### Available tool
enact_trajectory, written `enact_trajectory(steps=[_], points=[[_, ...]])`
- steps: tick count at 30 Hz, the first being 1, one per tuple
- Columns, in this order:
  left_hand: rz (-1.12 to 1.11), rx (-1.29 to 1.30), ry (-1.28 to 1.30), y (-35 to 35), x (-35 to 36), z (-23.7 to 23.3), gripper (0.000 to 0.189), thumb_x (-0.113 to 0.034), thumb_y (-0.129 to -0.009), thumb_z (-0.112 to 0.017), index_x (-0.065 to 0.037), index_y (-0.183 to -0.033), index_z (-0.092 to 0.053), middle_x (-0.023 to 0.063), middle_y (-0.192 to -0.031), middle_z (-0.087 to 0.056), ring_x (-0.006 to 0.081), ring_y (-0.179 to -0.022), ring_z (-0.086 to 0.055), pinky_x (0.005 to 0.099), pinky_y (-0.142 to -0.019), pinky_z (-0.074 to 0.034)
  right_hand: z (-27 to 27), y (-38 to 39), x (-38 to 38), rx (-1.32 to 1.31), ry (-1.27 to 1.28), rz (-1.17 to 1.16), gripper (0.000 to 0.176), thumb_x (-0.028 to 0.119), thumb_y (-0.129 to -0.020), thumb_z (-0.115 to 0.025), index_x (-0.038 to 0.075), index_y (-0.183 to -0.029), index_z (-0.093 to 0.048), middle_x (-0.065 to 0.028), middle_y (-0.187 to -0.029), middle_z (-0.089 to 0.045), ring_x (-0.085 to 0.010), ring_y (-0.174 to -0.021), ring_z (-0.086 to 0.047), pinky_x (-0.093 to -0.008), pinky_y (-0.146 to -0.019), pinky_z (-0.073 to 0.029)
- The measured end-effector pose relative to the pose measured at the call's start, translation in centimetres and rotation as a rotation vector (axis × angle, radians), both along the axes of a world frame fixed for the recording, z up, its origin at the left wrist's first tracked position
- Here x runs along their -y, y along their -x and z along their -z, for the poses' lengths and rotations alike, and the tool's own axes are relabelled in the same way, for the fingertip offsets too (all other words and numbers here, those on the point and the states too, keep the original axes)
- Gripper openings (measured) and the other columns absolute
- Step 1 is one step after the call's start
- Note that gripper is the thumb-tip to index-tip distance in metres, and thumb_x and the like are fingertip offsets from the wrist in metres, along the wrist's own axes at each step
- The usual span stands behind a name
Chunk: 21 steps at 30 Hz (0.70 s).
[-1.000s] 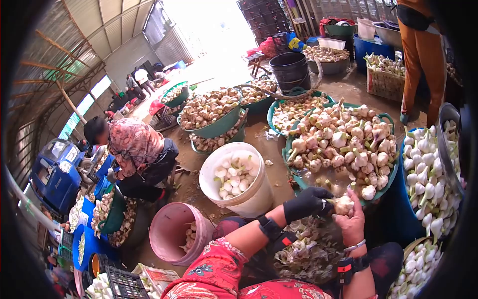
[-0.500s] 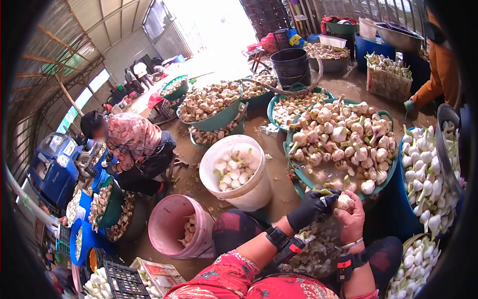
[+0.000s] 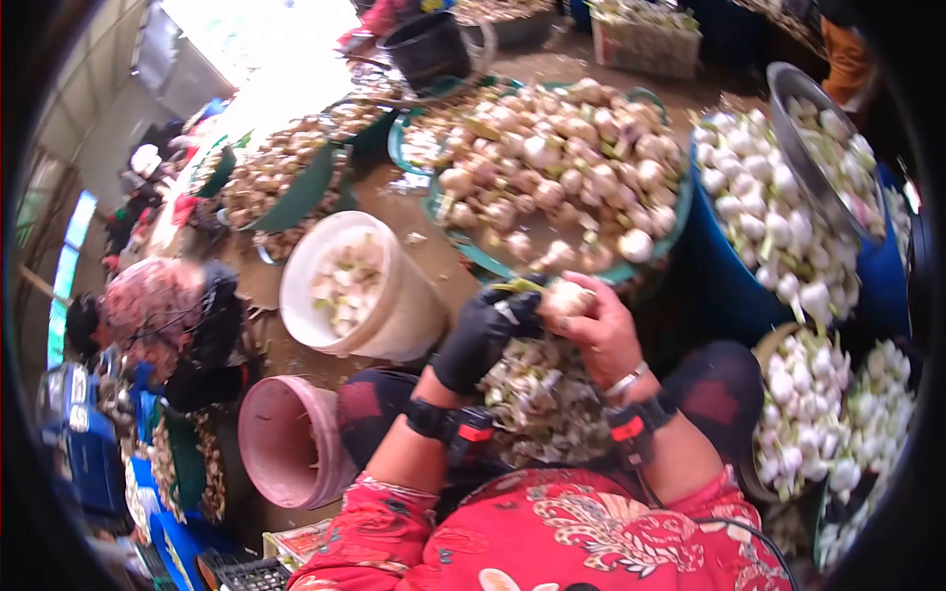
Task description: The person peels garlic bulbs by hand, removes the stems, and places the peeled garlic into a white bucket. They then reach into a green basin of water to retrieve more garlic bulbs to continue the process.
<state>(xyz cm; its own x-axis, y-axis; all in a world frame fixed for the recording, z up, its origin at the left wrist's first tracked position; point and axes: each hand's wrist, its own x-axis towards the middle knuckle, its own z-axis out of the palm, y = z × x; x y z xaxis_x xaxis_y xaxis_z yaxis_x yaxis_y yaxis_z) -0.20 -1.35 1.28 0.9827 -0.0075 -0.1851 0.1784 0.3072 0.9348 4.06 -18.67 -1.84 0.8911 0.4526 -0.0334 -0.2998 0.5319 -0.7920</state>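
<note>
And my view has just swung right and down: the white bucket (image 3: 409, 310) slides off toward the left, and my lap, with its heap of papery skins (image 3: 547, 404), sits squarely below my hands. A bulb is still up between them, so the work in hand stays right there, it seems. The garlic bulb (image 3: 566, 297) is held at the near edge of the big green tub (image 3: 477, 258), on my side of it. My right hand (image 3: 604, 333), bare, has its fingers narrowed around the bulb. My gloved left hand (image 3: 483, 340) presses in from the other side, fingers bent close to it; a green strip (image 3: 517, 285) shows above the glove, and whether those fingers pinch it, I cannot tell.

Around us now! Unhandled-looking bulbs pile toward the tub's far edge, with one pale bulb (image 3: 636, 246) by its near right edge. Right of that, a blue tub (image 3: 729, 266) brims with white bulbs, a grey basin (image 3: 803, 167) tilted at its far right edge. A pink bucket (image 3: 271, 433) lies left of my knee; beyond, a co-worker (image 3: 158, 310) bends low. In the way: my own hands, covering part of the tub's near edge, and the glove, hiding one side of the bulb.
</note>
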Motion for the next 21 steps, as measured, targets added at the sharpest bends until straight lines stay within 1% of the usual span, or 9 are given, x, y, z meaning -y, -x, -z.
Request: enact_trajectory(steps=[2,4,5,7,9,13,17,19,21], points=[[0.053,0.040,-0.079,0.0,0.0,-0.4,0.030,-0.018,-0.090,-0.061,-0.005,-0.116,-0.060,0.0037,-0.099,-0.064,0.0121,-0.086,-0.061,0.0286,-0.072,-0.053,-0.3,0.2,0.2,0.005,0.007,-0.037,0.058,-0.007,-0.074,-0.065,-0.001,-0.127,-0.045,-0.0100,-0.102,-0.063,-0.0185,-0.091,-0.063,-0.0304,-0.080,-0.052],[0.050,0.040,-0.138,0.3,0.4,-1.1,0.031,-0.020,-0.090,-0.058,0.002,-0.112,-0.059,0.0097,-0.100,-0.063,0.0192,-0.088,-0.064,0.0347,-0.079,-0.054,0.0,0.3,0.4,-0.115,-0.042,-0.059,0.054,-0.005,-0.075,-0.063,0.000,-0.126,-0.046,-0.0106,-0.107,-0.060,-0.0200,-0.094,-0.062,-0.0331,-0.083,-0.053],[0.060,0.038,-0.135,0.4,0.3,-0.9,0.031,-0.020,-0.090,-0.058,0.002,-0.112,-0.059,0.0097,-0.100,-0.063,0.0192,-0.088,-0.064,0.0347,-0.079,-0.054,0.0,0.2,0.6,-0.189,-0.111,-0.078,0.054,-0.005,-0.077,-0.063,0.001,-0.127,-0.045,-0.0101,-0.107,-0.060,-0.0201,-0.093,-0.062,-0.0339,-0.083,-0.053],[0.058,0.013,0.087,0.7,0.0,-0.4,0.027,-0.018,-0.090,-0.057,0.003,-0.108,-0.059,0.0097,-0.098,-0.063,0.0208,-0.089,-0.064,0.0360,-0.079,-0.055,-0.2,0.0,0.8,-0.251,-0.146,-0.083,0.055,-0.005,-0.077,-0.063,0.002,-0.128,-0.045,-0.0101,-0.107,-0.060,-0.0204,-0.093,-0.062,-0.0348,-0.082,-0.054],[0.019,0.033,0.114,0.9,0.2,-0.4,0.026,-0.016,-0.090,-0.057,0.003,-0.107,-0.059,0.0097,-0.096,-0.063,0.0211,-0.089,-0.064,0.0368,-0.079,-0.055,-0.4,-0.1,1.0,-0.336,-0.193,-0.097,0.055,-0.005,-0.077,-0.065,0.002,-0.128,-0.045,-0.0103,-0.107,-0.060,-0.0213,-0.093,-0.063,-0.0366,-0.081,-0.054],[-0.119,-0.011,0.061,0.8,1.2,-1.3,0.025,-0.013,-0.088,-0.058,0.003,-0.107,-0.059,0.0092,-0.095,-0.063,0.0197,-0.087,-0.064,0.0351,-0.076,-0.055,0.1,0.0,0.4,-0.245,-0.156,-0.053,0.055,-0.004,-0.078,-0.066,0.002,-0.128,-0.044,-0.0104,-0.107,-0.060,-0.0208,-0.093,-0.063,-0.0368,-0.082,-0.054],[-0.080,-0.017,-0.097,0.4,1.2,-0.7,0.029,-0.012,-0.087,-0.062,0.002,-0.112,-0.059,0.0075,-0.097,-0.064,0.0168,-0.083,-0.063,0.0310,-0.075,-0.053,0.4,0.6,-0.1,-0.088,-0.033,0.004,0.055,-0.006,-0.079,-0.065,0.002,-0.128,-0.043,-0.0101,-0.106,-0.060,-0.0195,-0.093,-0.062,-0.0369,-0.085,-0.053],[-0.021,-0.043,-0.160,0.2,1.2,-0.3,0.021,-0.011,-0.087,-0.062,0.000,-0.104,-0.063,0.0050,-0.091,-0.065,0.0145,-0.078,-0.062,0.0290,-0.069,-0.052,0.7,0.7,-0.3,-0.067,-0.016,0.018,0.054,-0.006,-0.079,-0.064,0.002,-0.128,-0.043,-0.0099,-0.105,-0.060,-0.0192,-0.093,-0.062,-0.0370,-0.086,-0.053],[-0.046,-0.023,-0.228,0.3,1.4,-0.4,0.017,-0.010,-0.086,-0.062,-0.001,-0.100,-0.065,0.0048,-0.088,-0.065,0.0137,-0.076,-0.062,0.0288,-0.067,-0.052,1.0,1.0,-0.7,-0.075,-0.091,0.046,0.044,0.003,-0.084,-0.059,0.002,-0.126,-0.045,-0.0100,-0.102,-0.060,-0.0194,-0.089,-0.062,-0.0362,-0.080,-0.054]])
